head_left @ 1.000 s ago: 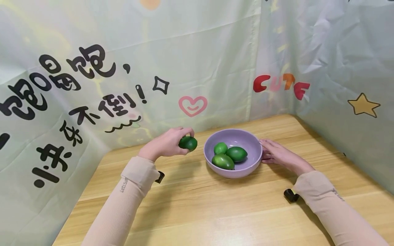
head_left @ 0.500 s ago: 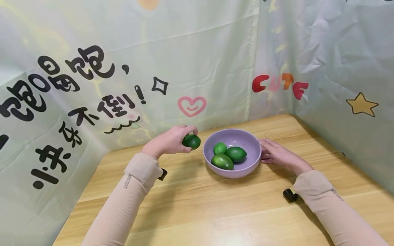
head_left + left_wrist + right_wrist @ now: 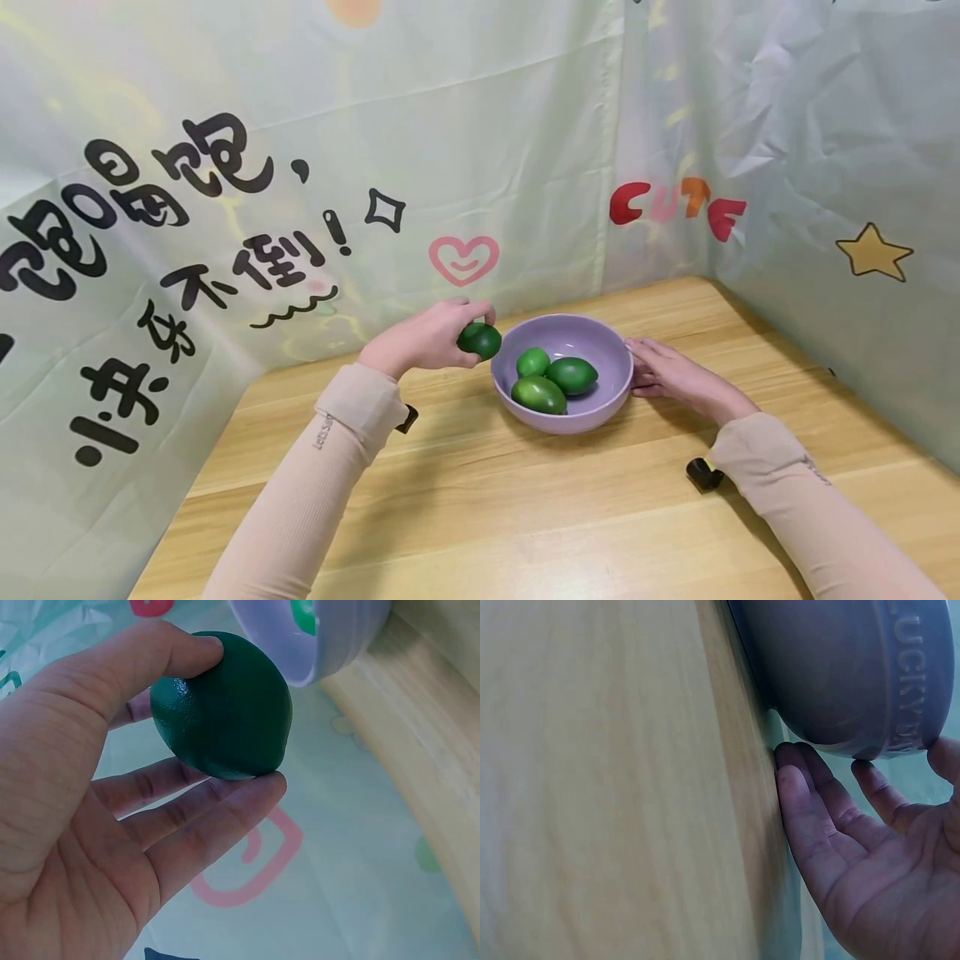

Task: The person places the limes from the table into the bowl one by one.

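My left hand (image 3: 431, 340) pinches a dark green lime (image 3: 480, 341) between thumb and fingers, up in the air at the left rim of a purple bowl (image 3: 618, 362). The left wrist view shows the thumb on one side of this lime (image 3: 232, 705) and the fingertips along the other. Inside the bowl lie a small bright green lime (image 3: 533, 362), a dark green lime (image 3: 572, 376) and a larger green mango-like fruit (image 3: 538, 394). My right hand (image 3: 678, 375) rests against the bowl's right side, its fingertips (image 3: 862, 769) touching the outer wall, which has raised lettering.
The bowl stands on a light wooden table (image 3: 525, 517) near its back edge. A pale printed cloth (image 3: 450, 125) hangs behind and along both sides. Black wrist devices (image 3: 705, 475) sit under both cuffs.
My left hand has moved to the right and slightly up in view with the lime, closer to the bowl. The right hand keeps its place at the bowl, and the fruit inside lies as before.
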{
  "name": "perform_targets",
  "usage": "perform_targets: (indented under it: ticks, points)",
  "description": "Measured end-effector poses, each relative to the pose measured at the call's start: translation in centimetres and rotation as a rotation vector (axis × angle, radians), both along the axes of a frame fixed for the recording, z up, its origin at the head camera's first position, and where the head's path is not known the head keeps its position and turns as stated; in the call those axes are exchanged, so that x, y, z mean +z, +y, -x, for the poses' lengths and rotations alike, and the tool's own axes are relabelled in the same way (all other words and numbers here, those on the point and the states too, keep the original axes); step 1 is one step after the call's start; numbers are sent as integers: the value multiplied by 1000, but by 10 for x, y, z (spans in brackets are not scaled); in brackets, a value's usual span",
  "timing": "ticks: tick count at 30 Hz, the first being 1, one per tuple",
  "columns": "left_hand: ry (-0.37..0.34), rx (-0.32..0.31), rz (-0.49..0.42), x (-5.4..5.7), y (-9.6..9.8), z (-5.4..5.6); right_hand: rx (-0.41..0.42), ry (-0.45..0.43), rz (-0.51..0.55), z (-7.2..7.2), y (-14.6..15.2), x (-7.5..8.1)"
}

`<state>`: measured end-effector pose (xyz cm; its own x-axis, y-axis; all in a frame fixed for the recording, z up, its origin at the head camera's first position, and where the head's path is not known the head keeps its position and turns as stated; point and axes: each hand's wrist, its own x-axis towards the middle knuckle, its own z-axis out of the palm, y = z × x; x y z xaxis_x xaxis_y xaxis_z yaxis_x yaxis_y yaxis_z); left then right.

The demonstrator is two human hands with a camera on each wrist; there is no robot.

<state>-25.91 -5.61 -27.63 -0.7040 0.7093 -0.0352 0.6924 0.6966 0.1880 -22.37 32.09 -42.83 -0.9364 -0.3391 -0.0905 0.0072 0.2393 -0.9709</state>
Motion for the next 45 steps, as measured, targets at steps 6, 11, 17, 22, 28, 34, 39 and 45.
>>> perform_targets:
  ticks: [6,11,17,22,28,34,39,45]
  points:
    - [2,-30,19,2,12,5,-5,-2,1,-1,1,1]
    - [-5,-50,38,1,23,13,-1,-2,-2,-1,1,1]
    - [0,-68,60,2,34,17,7,-7,0,-1,0,2]
    - [-7,-82,69,3,47,20,8,-5,-7,-1,-1,3]
    - [-15,-104,80,2,62,24,5,-1,-8,0,0,3]
    - [-44,-107,89,1,74,27,4,-10,1,0,0,3]
    - [-49,-116,94,-1,82,30,0,-15,0,0,-1,3]
    - [-46,-122,113,-5,92,34,-1,-11,-1,0,-1,3]
